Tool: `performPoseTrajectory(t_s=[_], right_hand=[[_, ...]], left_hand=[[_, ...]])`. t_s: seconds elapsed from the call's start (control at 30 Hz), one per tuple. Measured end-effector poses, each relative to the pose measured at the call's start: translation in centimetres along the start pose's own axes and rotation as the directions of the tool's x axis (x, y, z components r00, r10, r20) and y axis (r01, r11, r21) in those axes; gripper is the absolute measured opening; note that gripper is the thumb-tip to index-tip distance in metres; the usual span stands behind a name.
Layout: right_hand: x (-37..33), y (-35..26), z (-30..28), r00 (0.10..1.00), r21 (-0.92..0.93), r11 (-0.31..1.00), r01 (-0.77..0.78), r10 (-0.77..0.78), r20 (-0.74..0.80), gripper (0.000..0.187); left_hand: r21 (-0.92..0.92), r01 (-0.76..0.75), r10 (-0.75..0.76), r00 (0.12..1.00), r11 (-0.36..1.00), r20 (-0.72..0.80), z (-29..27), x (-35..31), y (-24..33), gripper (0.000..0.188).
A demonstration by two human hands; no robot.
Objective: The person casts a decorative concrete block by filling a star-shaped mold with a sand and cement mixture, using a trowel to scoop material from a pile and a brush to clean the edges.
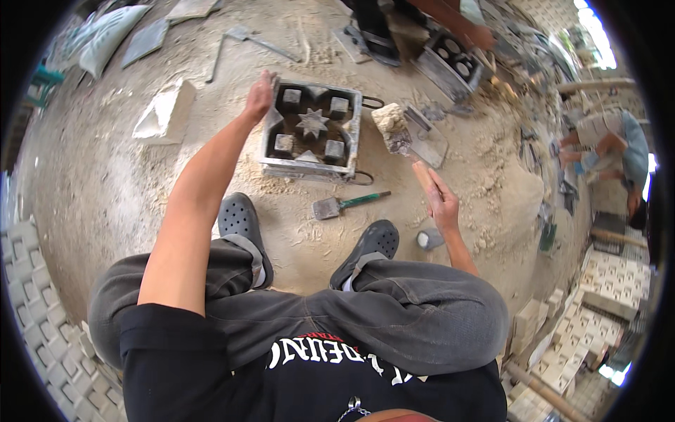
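A square grey metal mould (269, 156) stands on the dusty ground ahead of my feet. Inside it are a star-shaped centre piece (312, 124), several square blocks toward the corners, and loop handles on its right side. My left hand (261, 97) rests against the mould's upper left corner, fingers stretched out along its side. In my right hand (443, 202) is the wooden handle of a trowel (422, 173), its blade carrying a lump of pale damp mix (390, 121). The loaded blade is raised to the right of the mould, apart from it.
Between my shoes and the mould lies a green-handled scraper (348, 205). A small cup (429, 239) stands below my right hand. A pale block (165, 114) sits at left. Another person's arm (453, 21) is near a second mould (450, 67); someone bends at far right (622, 141).
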State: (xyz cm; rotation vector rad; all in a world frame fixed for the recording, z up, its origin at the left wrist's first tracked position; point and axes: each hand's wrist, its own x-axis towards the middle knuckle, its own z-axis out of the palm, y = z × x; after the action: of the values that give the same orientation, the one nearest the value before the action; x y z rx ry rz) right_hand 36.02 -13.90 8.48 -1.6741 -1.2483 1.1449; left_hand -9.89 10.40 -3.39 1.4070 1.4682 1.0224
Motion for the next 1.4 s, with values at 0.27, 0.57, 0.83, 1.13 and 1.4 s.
performPoseTrajectory(t_s=[0.27, 0.57, 0.83, 1.13, 1.4], right_hand=[[8.7, -8.5, 7.8, 0.886, -0.291, 0.885, 0.365, -0.234, 0.4, 0.037], [13.5, -16.0, 13.3, 0.827, -0.438, 0.788, 0.432, -0.152, 0.541, 0.036], [15.7, -22.7, 14.9, 0.832, -0.483, 0.875, -0.029, 0.289, 0.474, 0.032], [18.1, -23.9, 15.4, 0.784, -0.494, 0.863, -0.104, 0.377, 0.494, 0.027], [18.6, -23.8, 15.0, 0.785, -0.502, 0.861, -0.085, 0.368, 0.498, 0.029]], left_hand=[[-0.068, 0.072, -0.074, 0.997, 0.995, -0.027, 1.6, -0.8, 3.0, 0.071], [-0.071, -0.053, 0.052, 0.999, 0.996, -0.015, 2.0, -0.8, 1.9, 0.072], [-0.176, 0.045, -0.056, 0.997, 0.983, -0.057, 2.4, -0.6, 2.6, 0.069], [-0.068, -0.103, 0.094, 0.988, 0.992, -0.122, 2.6, -0.9, 1.5, 0.066], [-0.011, -0.071, 0.071, 0.997, 0.997, -0.025, 2.2, -1.5, 2.6, 0.066]])
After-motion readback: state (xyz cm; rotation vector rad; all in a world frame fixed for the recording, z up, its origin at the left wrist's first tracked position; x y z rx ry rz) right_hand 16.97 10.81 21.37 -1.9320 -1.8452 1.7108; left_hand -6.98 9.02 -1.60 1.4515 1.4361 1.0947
